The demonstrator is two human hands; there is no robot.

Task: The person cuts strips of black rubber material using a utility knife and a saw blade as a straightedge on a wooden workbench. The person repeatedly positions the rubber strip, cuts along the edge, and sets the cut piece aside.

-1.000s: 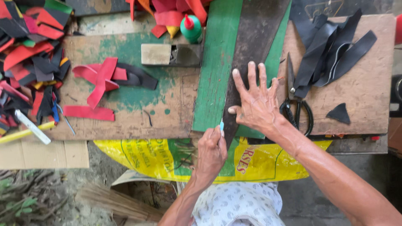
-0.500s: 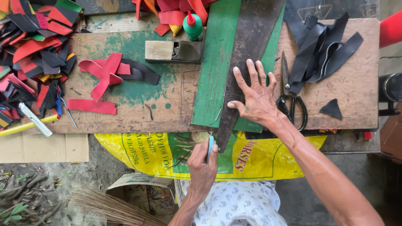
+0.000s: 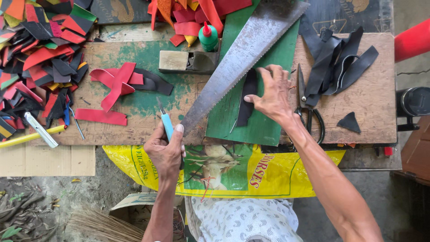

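My left hand (image 3: 166, 152) is closed around a light-blue-handled craft knife (image 3: 166, 124), its blade pointing away from me. The thumb rests at the narrow tip of a rusty saw blade (image 3: 244, 60). The blade lies diagonally across the wooden board (image 3: 134, 107) and a green sheet (image 3: 257, 127). My right hand (image 3: 274, 94) presses its fingertips on a black strip (image 3: 247, 96). That strip lies on the green sheet beside the saw's toothed edge.
Black-handled scissors (image 3: 310, 112) lie right of my right hand, with a heap of black strips (image 3: 338, 67) and a black triangle (image 3: 349, 122) beyond. Red strips (image 3: 115, 85), coloured scraps (image 3: 36, 58), a green bottle (image 3: 208, 38) and a yellow sack (image 3: 277, 172) surround the board.
My right hand went from flat with spread fingers to curled fingertips on the black strip. My left hand moved left and up with the knife to the saw tip. The saw blade's tip swung left.
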